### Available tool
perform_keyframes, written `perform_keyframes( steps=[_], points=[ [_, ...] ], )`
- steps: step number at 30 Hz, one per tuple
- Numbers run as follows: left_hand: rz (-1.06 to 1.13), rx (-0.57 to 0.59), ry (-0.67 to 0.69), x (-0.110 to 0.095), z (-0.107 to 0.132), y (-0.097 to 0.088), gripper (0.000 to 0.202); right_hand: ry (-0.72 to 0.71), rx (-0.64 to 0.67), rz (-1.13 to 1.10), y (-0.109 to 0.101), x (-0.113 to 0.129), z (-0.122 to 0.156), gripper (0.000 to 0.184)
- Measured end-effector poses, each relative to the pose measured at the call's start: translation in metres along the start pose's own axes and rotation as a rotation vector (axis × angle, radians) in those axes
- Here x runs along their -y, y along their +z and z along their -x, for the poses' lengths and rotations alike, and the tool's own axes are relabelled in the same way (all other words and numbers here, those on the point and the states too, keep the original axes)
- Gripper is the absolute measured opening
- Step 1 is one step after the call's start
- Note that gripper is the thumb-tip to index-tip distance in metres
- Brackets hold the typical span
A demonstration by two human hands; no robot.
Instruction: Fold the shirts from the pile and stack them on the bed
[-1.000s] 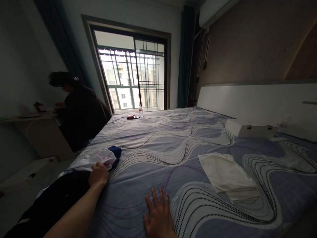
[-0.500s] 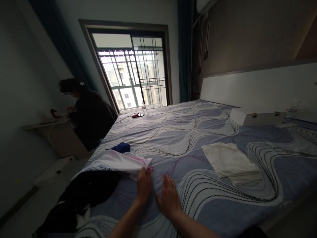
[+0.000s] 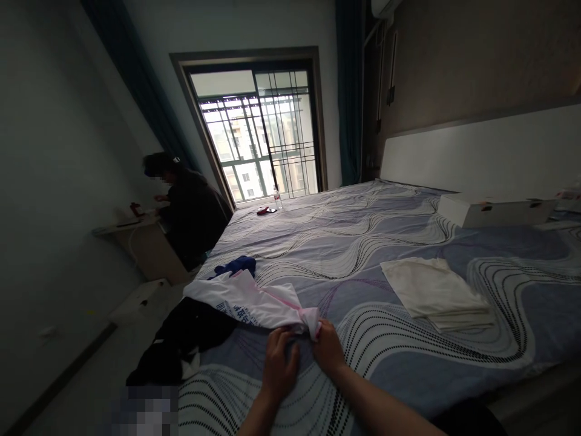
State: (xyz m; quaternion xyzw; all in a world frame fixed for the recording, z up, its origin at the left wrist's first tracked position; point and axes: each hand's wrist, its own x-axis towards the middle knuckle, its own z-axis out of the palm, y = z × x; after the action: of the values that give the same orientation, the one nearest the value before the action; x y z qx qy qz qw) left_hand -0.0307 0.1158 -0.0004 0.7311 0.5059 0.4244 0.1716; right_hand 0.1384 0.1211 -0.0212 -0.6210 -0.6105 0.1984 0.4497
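Observation:
A white garment with pink trim and blue print (image 3: 247,301) lies stretched across the patterned blue and white bedsheet (image 3: 363,242). My left hand (image 3: 279,362) grips the garment's near end, fingers curled on the cloth. Right beside it, my right hand (image 3: 327,348) pinches the same end between thumb and fingers. A black garment (image 3: 181,339) is heaped at the bed's left edge, partly under the white one. A small blue cloth (image 3: 236,265) sits just beyond.
A folded cream cloth (image 3: 438,293) lies to the right. A white box (image 3: 494,212) rests near the headboard. A water bottle (image 3: 275,197) and a red object stand at the far edge. Another person in dark clothes (image 3: 193,212) sits at a desk by the window.
My left hand has dragged the white garment from the left edge toward the bed's middle. My right hand left the flat sheet and took hold of the garment's end.

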Motion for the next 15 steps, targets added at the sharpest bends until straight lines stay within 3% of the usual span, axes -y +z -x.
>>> perform_keyframes(
  steps=[3,5,8,11,13,15],
  points=[
    [-0.007,-0.370,-0.443,0.019,-0.009,-0.003,0.037,0.091,-0.012,-0.055,-0.001,-0.004,0.001,0.030],
    [0.013,-0.465,-0.559,0.026,-0.014,-0.005,0.048,0.116,0.018,-0.088,-0.012,-0.008,0.010,0.026],
    [0.052,-0.495,-0.608,0.027,-0.017,-0.009,0.060,0.034,0.077,-0.149,-0.048,-0.026,0.037,0.026],
    [0.023,-0.493,-0.670,0.025,-0.016,-0.014,0.071,-0.067,0.111,-0.169,-0.105,-0.057,0.067,0.032],
    [-0.035,-0.449,-0.715,0.025,-0.019,-0.016,0.078,-0.039,0.089,-0.106,-0.146,-0.080,0.078,0.032],
    [-0.088,-0.369,-0.759,0.026,-0.025,-0.016,0.075,0.080,-0.002,0.055,-0.183,-0.098,0.079,0.025]
  ],
)
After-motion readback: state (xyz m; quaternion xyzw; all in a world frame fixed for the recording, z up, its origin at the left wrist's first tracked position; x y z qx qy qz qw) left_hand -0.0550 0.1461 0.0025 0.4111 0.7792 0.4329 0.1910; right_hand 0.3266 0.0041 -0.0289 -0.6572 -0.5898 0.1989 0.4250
